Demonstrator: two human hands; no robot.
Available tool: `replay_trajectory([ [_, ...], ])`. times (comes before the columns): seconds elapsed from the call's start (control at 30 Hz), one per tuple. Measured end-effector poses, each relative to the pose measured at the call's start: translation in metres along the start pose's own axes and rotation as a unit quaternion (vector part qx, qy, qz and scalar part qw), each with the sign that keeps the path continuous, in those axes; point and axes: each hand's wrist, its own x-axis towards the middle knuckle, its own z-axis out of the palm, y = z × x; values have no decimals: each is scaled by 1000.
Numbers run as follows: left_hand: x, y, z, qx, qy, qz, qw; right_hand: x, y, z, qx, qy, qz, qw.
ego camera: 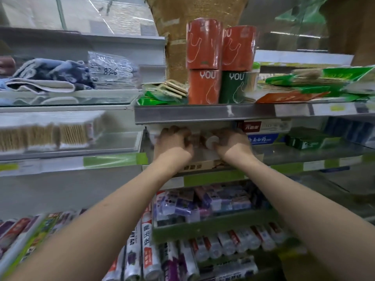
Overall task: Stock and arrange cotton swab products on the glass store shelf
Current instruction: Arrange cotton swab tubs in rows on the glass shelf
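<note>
Both my hands reach under the metal shelf lip onto the glass shelf. My left hand has its fingers curled round a blurred clear container of cotton swabs. My right hand grips a small round swab container with a white cap facing me. The two hands are almost touching. A flat cardboard box lies under them at the shelf's front edge. Several packs of wooden-stick cotton swabs lie on the glass shelf to the left. Motion blur hides detail.
Above, orange and green "YOU" rolls stand on the metal shelf with green packets beside them. Folded towels lie upper left. A green box sits right of my hands. Bag rolls fill lower shelves.
</note>
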Motion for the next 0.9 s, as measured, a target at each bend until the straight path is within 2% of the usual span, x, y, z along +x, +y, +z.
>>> replay_trajectory([
  [0.23,33,7,29,-5,-66,-37,997,21,20,-18,-79,-26,-39,996],
  [0.33,50,15,42,-9,-108,-30,994,38,33,-4,-85,-56,-2,995],
  [0.4,64,23,54,-40,-137,-7,990,49,41,3,-99,-82,13,992],
  [0.5,86,30,75,-148,-192,9,970,57,46,4,-115,-120,35,985],
  [0.57,98,33,87,-154,-239,25,958,66,52,6,-127,-134,32,982],
  [0.67,111,35,107,-30,-270,38,962,74,58,12,-145,-136,38,979],
  [0.8,120,29,128,15,-285,55,957,80,62,19,-133,-124,54,982],
  [0.9,121,24,129,31,-275,52,960,82,68,18,-61,-100,47,992],
])
